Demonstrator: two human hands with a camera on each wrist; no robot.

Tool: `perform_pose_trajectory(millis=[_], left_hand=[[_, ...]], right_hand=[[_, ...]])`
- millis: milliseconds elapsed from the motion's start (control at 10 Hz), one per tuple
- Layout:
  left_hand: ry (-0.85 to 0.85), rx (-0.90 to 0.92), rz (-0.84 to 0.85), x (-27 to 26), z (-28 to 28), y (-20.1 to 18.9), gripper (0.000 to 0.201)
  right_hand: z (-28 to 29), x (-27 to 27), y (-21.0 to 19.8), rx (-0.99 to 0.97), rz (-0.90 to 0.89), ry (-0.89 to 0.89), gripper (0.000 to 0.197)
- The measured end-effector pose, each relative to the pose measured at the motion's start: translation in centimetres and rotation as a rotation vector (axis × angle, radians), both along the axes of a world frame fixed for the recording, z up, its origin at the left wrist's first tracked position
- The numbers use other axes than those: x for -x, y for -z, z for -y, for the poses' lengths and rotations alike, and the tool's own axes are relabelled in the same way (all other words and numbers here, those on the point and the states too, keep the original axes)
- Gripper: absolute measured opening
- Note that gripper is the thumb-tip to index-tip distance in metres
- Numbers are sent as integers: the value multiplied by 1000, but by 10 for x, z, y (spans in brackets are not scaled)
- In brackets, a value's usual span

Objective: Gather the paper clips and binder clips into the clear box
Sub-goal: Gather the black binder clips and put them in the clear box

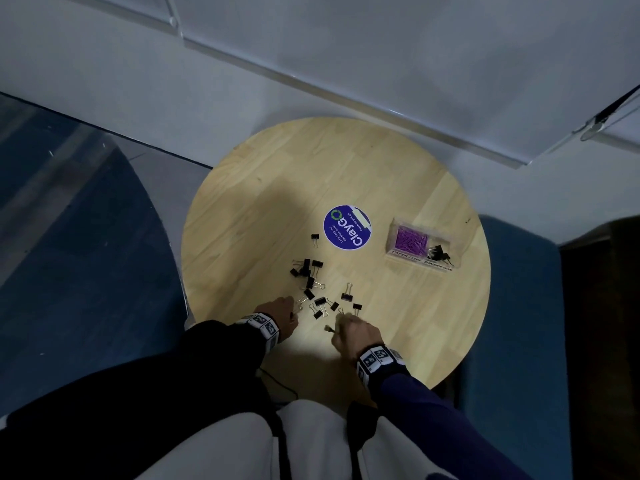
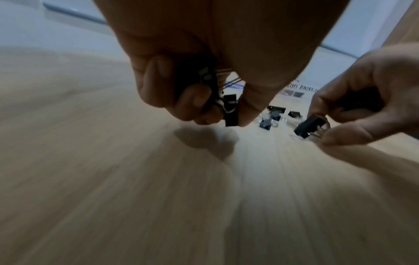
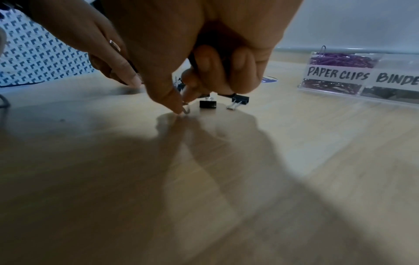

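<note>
Nearby, sticker point(image 1: 347, 227), loose binder clips point(image 1: 309, 271), table point(image 1: 415, 306)

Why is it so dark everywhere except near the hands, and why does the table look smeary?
Head view: one light pools on the table around the hands; the room stays dim. Left wrist view: the wood streaks with blur. Right wrist view: the right hand throws a big shadow.

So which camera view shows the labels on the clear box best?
The right wrist view: the labels face it and read clearly. The head view shows the clear box from above, labels tiny. The left wrist view catches only blurred lettering.
</note>
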State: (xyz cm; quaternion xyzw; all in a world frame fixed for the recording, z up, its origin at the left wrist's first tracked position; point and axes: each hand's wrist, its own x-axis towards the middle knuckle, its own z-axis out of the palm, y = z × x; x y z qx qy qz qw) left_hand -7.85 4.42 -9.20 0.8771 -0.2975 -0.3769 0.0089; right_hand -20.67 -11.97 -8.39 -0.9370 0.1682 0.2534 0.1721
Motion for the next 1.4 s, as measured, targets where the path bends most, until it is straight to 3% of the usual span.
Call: perform_pose_trajectory(millis=[100, 200, 300, 400, 500, 600, 900, 1200, 1300, 1400], left_hand=[[-31, 40, -50, -9, 13, -11, 39], [-49, 81, -93, -24, 41, -34, 39], [-21, 167, -72, -41, 85, -55, 31], [52, 242, -51, -52, 146, -72, 30], [127, 316, -40, -53, 209, -89, 32], [141, 381, -31, -44, 264, -94, 34], [59, 321, -134, -28, 358, -66, 22], [9, 425, -295, -16, 345, -66, 65], [-173, 524, -475, -28, 314, -72, 65], [-294, 600, -575, -54, 274, -69, 60]], right_hand=[[6, 6, -16, -100, 87, 146, 15], [35, 3, -33, -195, 255, 484, 17], [93, -11, -38, -91, 417, 856, 12], [154, -24, -50, 18, 469, 1043, 12], [203, -33, -60, 107, 400, 1083, 11], [235, -37, -56, 121, 230, 1005, 10], [276, -57, -28, -512, 318, 1298, 41], [275, -52, -29, -503, 343, 1288, 45], [252, -43, -41, -390, 554, 1374, 53], [219, -43, -55, -230, 702, 1405, 31]])
